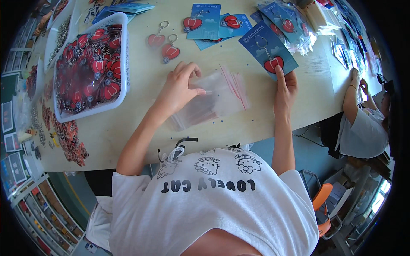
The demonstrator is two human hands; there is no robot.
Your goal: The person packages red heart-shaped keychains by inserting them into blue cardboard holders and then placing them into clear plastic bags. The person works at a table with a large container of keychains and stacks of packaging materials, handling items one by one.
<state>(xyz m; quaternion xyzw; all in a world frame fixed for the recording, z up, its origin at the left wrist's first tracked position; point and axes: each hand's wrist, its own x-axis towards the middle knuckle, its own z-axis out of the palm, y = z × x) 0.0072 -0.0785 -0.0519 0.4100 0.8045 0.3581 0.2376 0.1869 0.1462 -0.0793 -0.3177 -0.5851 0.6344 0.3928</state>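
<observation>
My right hand (285,91) grips the lower edge of a blue card (257,39), thumb on top. On that card lies a red heart-shaped keychain (273,64) with a silver ring and chain. My left hand (179,85) hovers at the left side of a stack of clear zip bags (213,100) with red seal lines. Its thumb reaches over the top bag, apart from the curled fingers, and nothing shows between them. Just beyond it, two loose keychains (171,52) lie on the table, the farther one looking as if under clear film.
A white bin (124,64) full of red keychains stands at the left, small parts (70,141) heaped beside it. Blue cards with keychains (203,25) lie at the back, bagged ones (288,25) to their right. Another person (363,123) sits at the table's right.
</observation>
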